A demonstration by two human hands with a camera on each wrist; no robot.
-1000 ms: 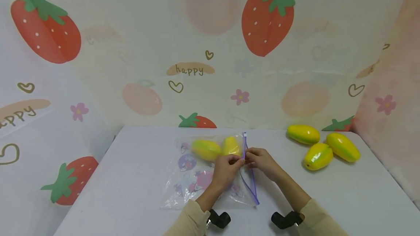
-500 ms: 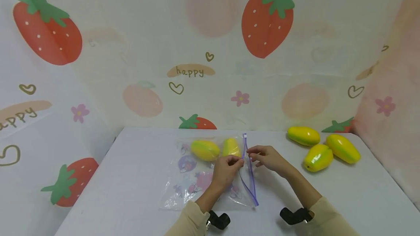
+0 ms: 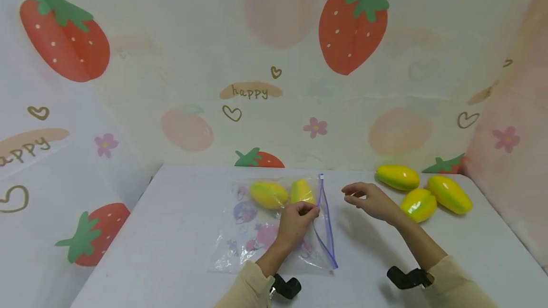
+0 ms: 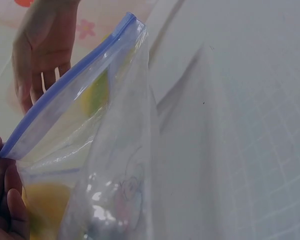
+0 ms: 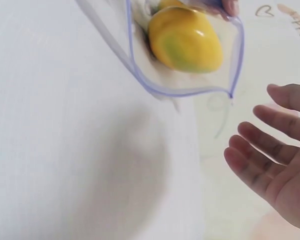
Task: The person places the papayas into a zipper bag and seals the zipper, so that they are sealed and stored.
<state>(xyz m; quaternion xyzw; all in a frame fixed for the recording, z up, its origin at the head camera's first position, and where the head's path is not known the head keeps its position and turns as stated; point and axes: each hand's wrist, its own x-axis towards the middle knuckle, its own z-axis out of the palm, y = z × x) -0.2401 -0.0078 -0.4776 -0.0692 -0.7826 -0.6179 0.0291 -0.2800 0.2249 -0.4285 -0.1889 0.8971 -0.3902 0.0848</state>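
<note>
Right hand is the closer one here, fingers loose with nothing in them, off the zip bag it touched a second ago, three loose yellow fruits to its right, front one's long axis slanting far-right, while the left hand pinches the bag's edge, two bagged fruits beyond that pinch.

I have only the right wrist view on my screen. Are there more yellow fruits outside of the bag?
Observer: Yes, three yellow fruits lie on the table, right of the bag in the head view.
Operator: Thank you. Which hand is holding the bag?
Observer: The left hand; it pinches it beside its opening.
Operator: And where is the right hand?
Observer: In the head view, the right hand appears between the bag and those fruits.
</note>
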